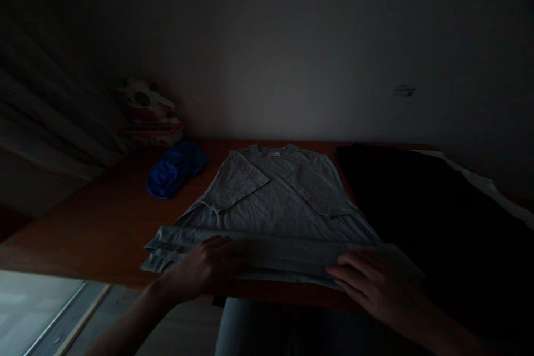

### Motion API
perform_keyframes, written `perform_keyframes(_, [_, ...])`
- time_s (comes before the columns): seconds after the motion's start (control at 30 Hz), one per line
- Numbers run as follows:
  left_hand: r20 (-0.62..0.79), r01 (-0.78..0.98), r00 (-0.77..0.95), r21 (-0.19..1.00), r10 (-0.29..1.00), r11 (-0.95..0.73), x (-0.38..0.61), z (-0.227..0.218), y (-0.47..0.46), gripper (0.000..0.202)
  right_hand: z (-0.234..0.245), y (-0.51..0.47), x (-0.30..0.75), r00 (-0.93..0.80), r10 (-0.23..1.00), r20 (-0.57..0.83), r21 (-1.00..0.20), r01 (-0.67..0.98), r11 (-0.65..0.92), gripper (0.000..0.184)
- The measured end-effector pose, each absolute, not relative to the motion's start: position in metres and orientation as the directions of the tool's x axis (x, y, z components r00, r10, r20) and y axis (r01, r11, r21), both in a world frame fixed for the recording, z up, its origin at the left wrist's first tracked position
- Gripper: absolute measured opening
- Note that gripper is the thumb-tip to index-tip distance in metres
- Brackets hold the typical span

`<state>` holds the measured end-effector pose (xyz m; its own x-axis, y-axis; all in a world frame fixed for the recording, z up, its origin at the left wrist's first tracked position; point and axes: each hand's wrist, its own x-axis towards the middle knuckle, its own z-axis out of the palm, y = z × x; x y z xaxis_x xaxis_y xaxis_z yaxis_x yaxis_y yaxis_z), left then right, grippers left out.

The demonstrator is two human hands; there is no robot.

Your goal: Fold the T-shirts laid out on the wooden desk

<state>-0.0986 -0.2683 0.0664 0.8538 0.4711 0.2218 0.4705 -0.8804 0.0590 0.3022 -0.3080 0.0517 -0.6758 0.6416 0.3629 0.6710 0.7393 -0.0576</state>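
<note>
A grey short-sleeved T-shirt [267, 217] lies on the wooden table, its collar toward the wall and both sleeves laid inward over the body. Its lower end, nearest me, is turned up in a broad layered band. My left hand [211, 264] rests on the left part of that band, fingers reaching to the right over the cloth; dim light hides their tips. On the band's right part lies my right hand [369, 278], its fingers stretched out and slightly apart.
A blue satiny bundle [175, 169] sits on the wooden table [104, 228] at left. Behind it stands a cow-shaped object [148, 105]. Black cloth [417, 211] covers the right side, with white material [479, 181] along its far edge. A curtain [50, 105] hangs at left.
</note>
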Motion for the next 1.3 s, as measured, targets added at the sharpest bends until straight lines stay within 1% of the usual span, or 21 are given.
perform_keyframes(0.1, [0.247,0.416,0.885,-0.035,0.395,-0.909,-0.098,0.061,-0.268,0.028,0.049,-0.309,0.3,-0.703,0.615,0.357,0.023,0.665,0.747,0.033])
perform_keyframes(0.2, [0.232,0.399,0.9,-0.092,0.37,-0.912,-0.098,0.061,-0.269,0.026,0.047,-0.308,0.301,-0.728,0.587,0.354,0.067,0.646,0.761,0.039])
perform_keyframes(0.3, [0.209,0.415,0.898,-0.102,0.388,-0.904,-0.097,0.064,-0.268,0.028,0.045,-0.305,0.301,-0.74,0.582,0.339,0.087,0.64,0.764,0.041])
perform_keyframes(0.43, [0.227,0.462,0.872,-0.088,0.433,-0.883,-0.1,0.063,-0.267,0.037,0.042,-0.3,0.303,-0.701,0.601,0.384,0.123,0.684,0.719,0.042])
perform_keyframes(0.5, [0.244,0.489,0.855,-0.083,0.458,-0.868,-0.102,0.061,-0.267,0.039,0.041,-0.299,0.305,-0.666,0.629,0.402,0.118,0.718,0.686,0.04])
perform_keyframes(0.63, [0.254,0.51,0.842,-0.085,0.476,-0.856,-0.106,0.056,-0.267,0.042,0.042,-0.297,0.31,-0.616,0.676,0.405,0.075,0.759,0.647,0.036])
perform_keyframes(0.73, [0.265,0.521,0.834,-0.087,0.484,-0.849,-0.107,0.054,-0.266,0.044,0.044,-0.294,0.314,-0.567,0.697,0.439,0.02,0.782,0.623,0.032])
perform_keyframes(0.77, [0.275,0.527,0.828,-0.085,0.488,-0.846,-0.107,0.054,-0.266,0.041,0.045,-0.291,0.315,-0.534,0.718,0.447,-0.021,0.796,0.605,0.03])
perform_keyframes(0.83, [0.296,0.544,0.813,-0.081,0.501,-0.836,-0.107,0.053,-0.264,0.036,0.049,-0.285,0.316,-0.455,0.776,0.437,-0.14,0.818,0.559,0.027])
perform_keyframes(0.93, [0.306,0.532,0.82,-0.094,0.484,-0.842,-0.105,0.053,-0.262,0.035,0.058,-0.271,0.317,-0.361,0.863,0.354,-0.321,0.82,0.474,0.025])
perform_keyframes(1.03, [0.292,0.525,0.826,-0.087,0.482,-0.847,-0.105,0.054,-0.257,0.041,0.067,-0.257,0.319,-0.302,0.912,0.276,-0.408,0.823,0.396,0.028])
perform_keyframes(1.1, [0.292,0.568,0.796,-0.061,0.529,-0.821,-0.106,0.055,-0.253,0.043,0.071,-0.247,0.32,-0.266,0.934,0.239,-0.426,0.836,0.347,0.032])
perform_keyframes(1.17, [0.296,0.601,0.77,-0.04,0.565,-0.799,-0.106,0.056,-0.249,0.041,0.071,-0.238,0.319,-0.235,0.95,0.204,-0.419,0.856,0.302,0.036])
perform_keyframes(1.3, [0.238,0.627,0.764,-0.054,0.6,-0.777,-0.101,0.058,-0.245,0.036,0.067,-0.222,0.313,-0.186,0.972,0.144,-0.344,0.912,0.225,0.041])
